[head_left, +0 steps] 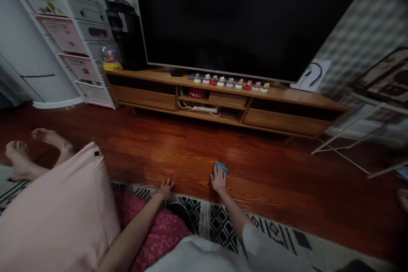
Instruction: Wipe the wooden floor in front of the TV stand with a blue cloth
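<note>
My right hand point(218, 178) reaches out over the dark wooden floor point(274, 178) and lies on a small blue object point(221, 166), fingers over it. I cannot make out what the blue thing is. My left hand point(165, 188) rests flat at the edge of the patterned black-and-white rug point(219, 221), fingers spread on the floor, holding nothing. A pink cushion point(60, 212) lies against my left arm, with a red patterned cloth point(156, 233) under it.
A low wooden TV stand point(223, 106) carries a big dark screen point(248, 17) and a row of small figurines point(231, 81). White drawers point(79, 29) stand at left. Another person's bare feet point(28, 153) lie left. A white metal rack point(357, 136) stands right.
</note>
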### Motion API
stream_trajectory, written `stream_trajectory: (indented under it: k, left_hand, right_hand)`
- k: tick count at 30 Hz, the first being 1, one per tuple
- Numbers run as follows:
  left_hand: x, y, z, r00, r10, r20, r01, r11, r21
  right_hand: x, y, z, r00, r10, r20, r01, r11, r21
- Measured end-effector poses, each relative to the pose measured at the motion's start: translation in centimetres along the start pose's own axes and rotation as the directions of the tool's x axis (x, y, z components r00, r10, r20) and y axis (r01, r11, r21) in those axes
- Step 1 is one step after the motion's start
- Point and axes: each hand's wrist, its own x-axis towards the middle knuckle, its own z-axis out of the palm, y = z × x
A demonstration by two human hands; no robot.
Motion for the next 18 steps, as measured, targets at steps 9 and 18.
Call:
stream_trajectory:
  k: [9,18]
  left_hand:
    - [0.3,0.1,0.3,1.000,-0.001,-0.016,0.000,0.999,-0.048]
    - [-0.6,0.6,-0.2,1.000,-0.008,-0.010,0.007,1.000,-0.025]
  right_hand:
    - [-8.5,-2.3,6.8,0.905,-0.424,-0.006,0.423,0.902,0.082]
    - [-2.2,-1.8,1.5,0.936,-0.350,0.044,0.346,0.935,0.081]
